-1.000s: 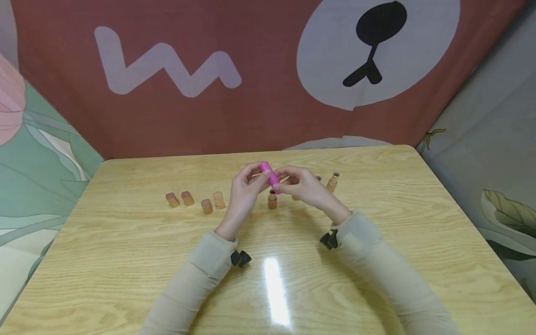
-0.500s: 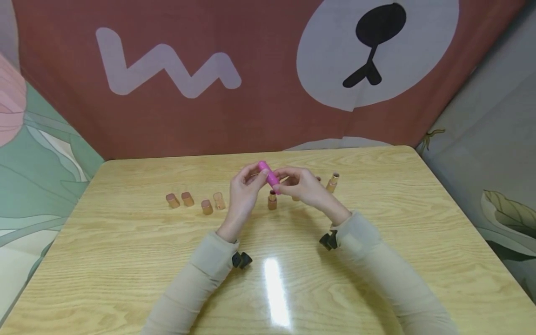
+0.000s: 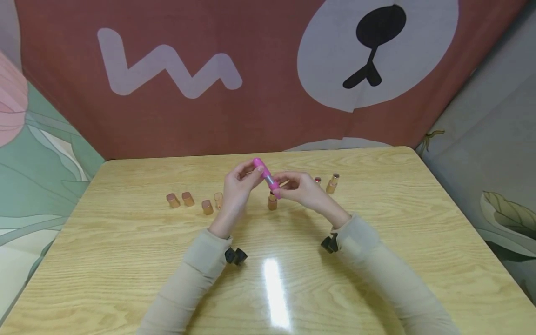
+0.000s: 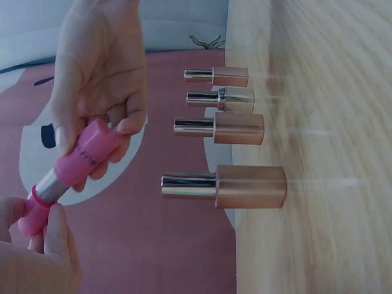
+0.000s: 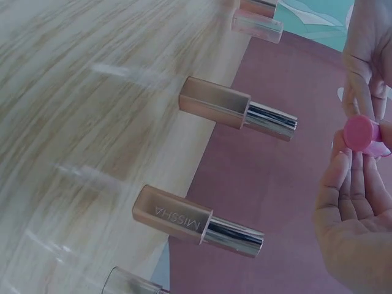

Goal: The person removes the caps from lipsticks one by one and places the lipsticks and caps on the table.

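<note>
A pink lipstick tube is held over the table between both hands. My left hand pinches its pink cap, at the far-left end in the head view. The other end, a pink base with dark lettering, is gripped by my right hand. A silver band shows between cap and base. Beneath the hands an uncapped rose-gold lipstick stands upright. More uncapped lipsticks stand to the right, such as this one; the right hand partly hides others in the head view.
Several loose lipstick caps stand to the left on the wooden table, among them a rose-gold cap and a clear cap. A printed red cloth rises behind the table's far edge.
The left hand has shifted left and slightly away with the cap, and the silver band has come into view between the pink parts. The right hand has moved slightly down. Standing lipsticks have not moved.
</note>
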Available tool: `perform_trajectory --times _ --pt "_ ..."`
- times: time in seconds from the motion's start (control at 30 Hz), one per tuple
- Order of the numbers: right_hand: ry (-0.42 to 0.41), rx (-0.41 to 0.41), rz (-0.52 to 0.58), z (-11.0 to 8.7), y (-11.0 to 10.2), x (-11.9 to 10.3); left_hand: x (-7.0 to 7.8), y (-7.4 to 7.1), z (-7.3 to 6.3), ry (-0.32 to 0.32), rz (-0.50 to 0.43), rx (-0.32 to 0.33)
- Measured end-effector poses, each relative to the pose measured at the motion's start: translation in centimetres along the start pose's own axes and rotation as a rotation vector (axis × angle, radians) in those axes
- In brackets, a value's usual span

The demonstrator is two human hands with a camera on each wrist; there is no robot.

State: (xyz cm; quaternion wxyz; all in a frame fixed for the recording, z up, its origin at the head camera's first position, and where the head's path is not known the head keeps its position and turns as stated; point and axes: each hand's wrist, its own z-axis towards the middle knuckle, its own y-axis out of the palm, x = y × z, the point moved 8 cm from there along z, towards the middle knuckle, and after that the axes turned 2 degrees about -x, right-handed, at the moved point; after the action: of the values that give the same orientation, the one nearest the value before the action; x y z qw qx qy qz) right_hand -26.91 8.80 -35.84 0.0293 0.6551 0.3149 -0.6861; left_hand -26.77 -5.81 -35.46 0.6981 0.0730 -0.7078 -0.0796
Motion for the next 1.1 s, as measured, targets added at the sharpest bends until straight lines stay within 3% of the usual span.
perform_trajectory --times 0.37,0.53,0.8,1.1 --pt "0.071 -0.006 0.008 -0.2 -0.8 0.9 0.8 -1.1 -0.1 0.019 0.073 -0.032" --pt "0.048 0.017 0.060 -0.4 -1.3 0.6 1.0 -1.7 -0.1 0.042 0.147 -0.058" --pt "-0.006 0.065 0.077 -0.5 -2.6 0.6 0.8 -3.0 -0.1 0.013 0.245 -0.074" --pt "0.021 0.118 0.076 -1.0 -4.0 0.7 1.0 -4.4 0.0 -0.002 0.282 -0.088"
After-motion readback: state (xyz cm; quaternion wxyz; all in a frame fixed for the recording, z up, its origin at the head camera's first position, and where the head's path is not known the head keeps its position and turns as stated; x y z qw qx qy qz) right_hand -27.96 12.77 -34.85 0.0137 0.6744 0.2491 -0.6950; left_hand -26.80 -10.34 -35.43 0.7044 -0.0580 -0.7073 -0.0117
